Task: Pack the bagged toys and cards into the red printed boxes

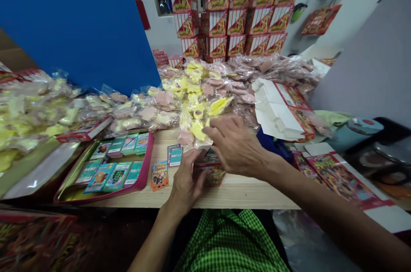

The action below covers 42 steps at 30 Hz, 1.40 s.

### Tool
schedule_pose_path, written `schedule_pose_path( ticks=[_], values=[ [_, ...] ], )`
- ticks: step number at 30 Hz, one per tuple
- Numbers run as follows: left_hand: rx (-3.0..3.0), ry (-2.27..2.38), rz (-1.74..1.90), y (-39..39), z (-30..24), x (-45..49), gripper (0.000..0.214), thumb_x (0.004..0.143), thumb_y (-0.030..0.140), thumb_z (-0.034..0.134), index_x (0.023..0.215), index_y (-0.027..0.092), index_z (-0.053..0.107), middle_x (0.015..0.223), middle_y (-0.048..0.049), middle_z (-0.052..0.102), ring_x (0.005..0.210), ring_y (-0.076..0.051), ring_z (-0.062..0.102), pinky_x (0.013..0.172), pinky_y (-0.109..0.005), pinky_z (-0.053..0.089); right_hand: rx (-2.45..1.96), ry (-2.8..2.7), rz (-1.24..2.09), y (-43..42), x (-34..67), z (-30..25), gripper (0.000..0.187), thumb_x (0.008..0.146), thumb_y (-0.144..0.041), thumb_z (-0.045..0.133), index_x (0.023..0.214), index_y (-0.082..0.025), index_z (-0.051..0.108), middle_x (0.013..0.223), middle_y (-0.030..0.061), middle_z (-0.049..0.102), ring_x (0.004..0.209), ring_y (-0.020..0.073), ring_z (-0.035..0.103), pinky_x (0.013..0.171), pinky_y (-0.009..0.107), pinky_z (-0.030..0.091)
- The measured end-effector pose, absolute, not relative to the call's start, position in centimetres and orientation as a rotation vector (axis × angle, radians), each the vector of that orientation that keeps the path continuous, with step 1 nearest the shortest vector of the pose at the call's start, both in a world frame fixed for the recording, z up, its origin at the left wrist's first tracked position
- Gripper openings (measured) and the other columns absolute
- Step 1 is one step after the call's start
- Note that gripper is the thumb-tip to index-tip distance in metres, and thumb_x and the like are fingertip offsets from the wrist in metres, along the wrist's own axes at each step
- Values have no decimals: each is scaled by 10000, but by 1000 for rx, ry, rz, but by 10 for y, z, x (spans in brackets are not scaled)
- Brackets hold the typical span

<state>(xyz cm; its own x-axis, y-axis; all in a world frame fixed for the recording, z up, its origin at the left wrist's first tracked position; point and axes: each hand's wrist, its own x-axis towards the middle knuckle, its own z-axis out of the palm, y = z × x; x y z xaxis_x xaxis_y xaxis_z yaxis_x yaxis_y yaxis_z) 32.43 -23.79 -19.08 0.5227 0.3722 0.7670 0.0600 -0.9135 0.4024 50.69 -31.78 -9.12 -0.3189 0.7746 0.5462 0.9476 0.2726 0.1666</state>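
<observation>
My left hand [188, 180] is closed round the side of a small printed box [210, 174] standing on the wooden table near its front edge. Above the box's upper edge, my right hand [236, 147] is bent with its fingers curled, slightly blurred. Whatever its fingertips grip is hidden. Left of the box lie an orange card [159, 174] and a few teal cards [175, 156]. A pink-rimmed tin tray [148, 169] holds several stacks of cards. Just beyond my hands are bagged yellow foam-like pieces [198, 128].
Bagged pink pieces [163, 98] heap across the back. Red display boxes [218, 23] are stacked by the window. To the right are flattened white-and-red cartons [279, 111], a printed carton [340, 173] and a light-blue bottle [359, 133]. A blue panel [80, 19] rises at left.
</observation>
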Motion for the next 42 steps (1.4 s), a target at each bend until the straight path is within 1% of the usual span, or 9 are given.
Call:
schedule_pose_path(
  ticks=[4,11,15,21,27,29,33,36,42],
  values=[
    [2372,463,1344,-233,-199,321,568,955,237,654,1462,221,398,1300,-142,590,1235,-254,598,975,-383,573,-1522,-2008,-587,-332,507,-121,443,1005,-159,435,1426,-26,422,1356,251,566,1257,354,523,988,536,480],
    [2328,514,1327,-227,-205,318,610,947,268,677,1483,227,389,1330,-137,580,1258,-248,590,1044,-387,535,-1504,-2153,-568,-343,502,-155,483,981,-63,432,1462,-24,439,1583,286,334,1518,392,271,1125,586,457],
    [2313,514,1325,-226,-208,317,608,954,271,668,1491,231,386,1331,-130,581,1238,-235,603,1009,-352,548,-1464,-2124,-553,-341,512,-154,527,993,-61,407,1506,46,352,1522,321,405,1493,360,343,1108,534,502],
    [2343,507,1342,-223,-208,317,642,949,255,672,1514,241,366,1338,-131,593,1246,-245,601,1020,-370,541,-1463,-2116,-546,-335,512,-162,443,970,-54,449,1392,77,488,1484,373,390,1421,444,420,1014,543,561],
    [2260,481,1322,-224,-212,319,675,933,267,695,1521,260,364,1387,-141,579,1246,-266,618,1000,-395,559,-1561,-1918,-156,-333,501,-153,201,966,-100,471,1045,-102,655,1315,243,488,1273,372,531,1010,560,543],
    [2058,490,1341,-227,-215,320,650,947,273,678,1513,274,361,1394,-136,581,1177,-239,663,950,-368,585,-1516,-1873,-119,-338,500,-156,233,970,-91,462,1143,-123,615,1366,229,462,1299,354,508,1001,531,545],
    [1763,488,1353,-234,-221,318,412,992,223,601,1386,270,489,1189,-76,678,1009,-167,719,865,-291,602,-1397,-1693,-107,-346,501,-180,405,984,-69,432,1377,-169,421,1374,192,507,1256,276,544,938,421,566],
    [1881,493,1433,-235,-221,313,319,970,195,622,1284,245,601,1200,-79,672,1078,-176,694,897,-287,586,-1328,-1721,-188,-344,501,-192,373,979,-53,425,1333,-168,438,1251,168,554,1192,266,566,957,415,546],
    [2044,518,1469,-234,-204,308,148,988,206,579,1026,220,722,1026,-46,687,961,-165,678,844,-281,557,-1326,-1851,-160,-336,500,-179,209,955,-45,401,1029,-196,524,943,89,537,908,248,580,731,348,541]
  ],
)
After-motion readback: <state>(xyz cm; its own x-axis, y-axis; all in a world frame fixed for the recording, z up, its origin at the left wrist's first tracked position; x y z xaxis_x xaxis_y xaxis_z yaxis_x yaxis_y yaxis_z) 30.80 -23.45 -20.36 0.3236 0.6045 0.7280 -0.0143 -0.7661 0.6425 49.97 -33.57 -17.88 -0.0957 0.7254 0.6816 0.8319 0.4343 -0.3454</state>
